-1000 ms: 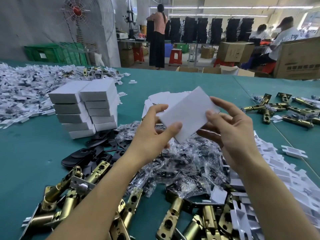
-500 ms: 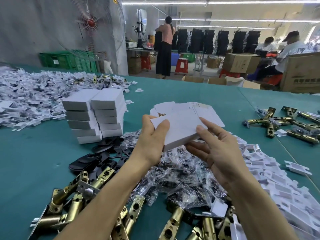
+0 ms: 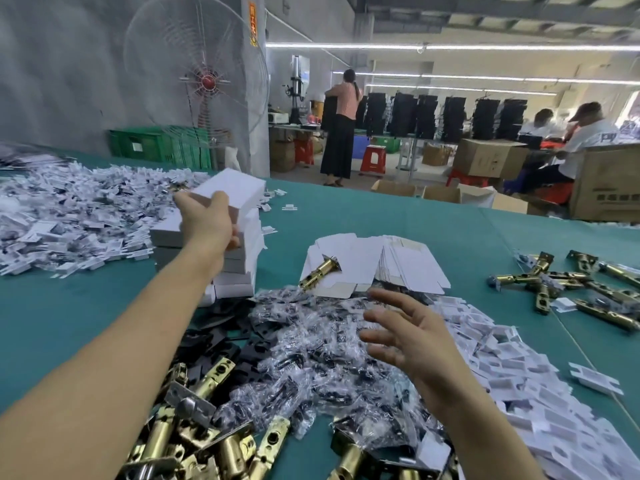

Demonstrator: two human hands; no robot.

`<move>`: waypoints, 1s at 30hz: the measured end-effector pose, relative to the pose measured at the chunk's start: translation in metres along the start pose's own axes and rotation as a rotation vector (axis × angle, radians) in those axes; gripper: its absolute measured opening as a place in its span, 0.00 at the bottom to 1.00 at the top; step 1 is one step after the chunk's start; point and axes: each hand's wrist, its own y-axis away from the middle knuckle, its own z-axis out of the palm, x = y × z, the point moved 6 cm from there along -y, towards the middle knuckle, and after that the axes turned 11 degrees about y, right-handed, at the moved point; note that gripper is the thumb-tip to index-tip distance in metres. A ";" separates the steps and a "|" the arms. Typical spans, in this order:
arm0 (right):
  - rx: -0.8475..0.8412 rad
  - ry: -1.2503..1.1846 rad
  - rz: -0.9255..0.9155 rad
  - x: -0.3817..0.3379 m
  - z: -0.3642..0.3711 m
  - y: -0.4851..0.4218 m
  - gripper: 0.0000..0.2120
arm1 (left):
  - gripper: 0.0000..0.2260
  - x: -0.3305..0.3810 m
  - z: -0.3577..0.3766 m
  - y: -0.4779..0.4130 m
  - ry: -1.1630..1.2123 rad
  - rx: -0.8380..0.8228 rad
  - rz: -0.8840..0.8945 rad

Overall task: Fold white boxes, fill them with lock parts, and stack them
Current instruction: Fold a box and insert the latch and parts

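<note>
Now | left hand [image 3: 207, 221] grips white box [image 3: 242, 187], carried over to stack [image 3: 239, 271] | right hand [image 3: 405, 341] let go, fingers spread

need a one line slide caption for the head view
Left hand holds a folded white box above the box stack while the open right hand hovers over bagged lock parts.

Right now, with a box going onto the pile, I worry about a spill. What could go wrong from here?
1. The left hand holds the white box above the stack of white boxes, whose layers look uneven. A skewed landing could topple it.
2. A brass latch lies on the flat box blanks. Pulling the next blank could send it sliding off.
</note>
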 end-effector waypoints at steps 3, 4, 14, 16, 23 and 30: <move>-0.006 0.018 0.008 0.003 0.000 -0.001 0.09 | 0.14 0.007 -0.023 -0.023 -0.220 0.108 0.082; -0.007 0.023 0.009 0.004 0.000 -0.001 0.09 | 0.17 0.005 -0.031 -0.027 -0.280 0.137 0.090; -0.015 0.078 0.006 0.010 0.002 -0.005 0.07 | 0.32 -0.021 -0.058 -0.030 -0.420 0.153 0.229; -0.018 0.088 0.009 0.012 0.002 -0.006 0.08 | 0.33 -0.023 -0.056 -0.025 -0.560 0.116 0.333; -0.017 0.086 -0.001 0.014 0.000 -0.007 0.07 | 0.27 -0.025 -0.058 -0.034 -0.603 0.190 0.416; -0.016 0.095 -0.008 0.014 0.000 -0.008 0.07 | 0.25 -0.025 -0.052 -0.033 -0.631 0.177 0.421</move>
